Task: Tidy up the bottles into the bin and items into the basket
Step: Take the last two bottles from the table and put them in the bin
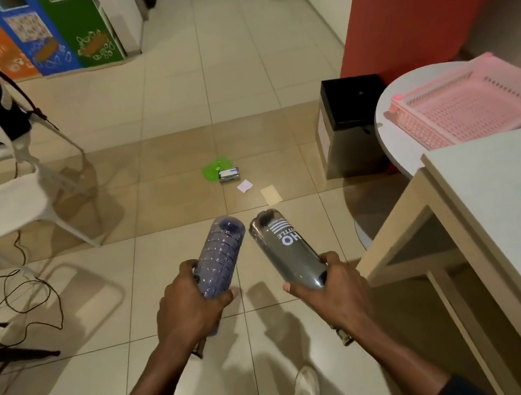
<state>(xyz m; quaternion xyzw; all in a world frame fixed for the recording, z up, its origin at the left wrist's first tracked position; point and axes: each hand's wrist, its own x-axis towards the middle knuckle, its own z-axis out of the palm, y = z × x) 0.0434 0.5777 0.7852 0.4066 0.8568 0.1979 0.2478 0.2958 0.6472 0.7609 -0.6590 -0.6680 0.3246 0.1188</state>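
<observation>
Over on the left of the tiled floor stood a white chair (pixel 2 204). The left hand (pixel 185 310) gripped a blue bottle (pixel 222 253), pointed forward. Further ahead lay a green lid (pixel 214 169), a small box (pixel 229 175) and two paper slips (pixel 245 186), basket stuff I'd guess. The right hand (pixel 333 283) clutched a grey bottle (pixel 284 249) the same way, probably one each to save a trip to the black bin (pixel 353 108) ahead on the right. The pink basket (pixel 479 103) sat on a round table (pixel 386 126), far right.

One head-worn wide-angle view looks forward and down across the tiled floor (pixel 167 109).
</observation>
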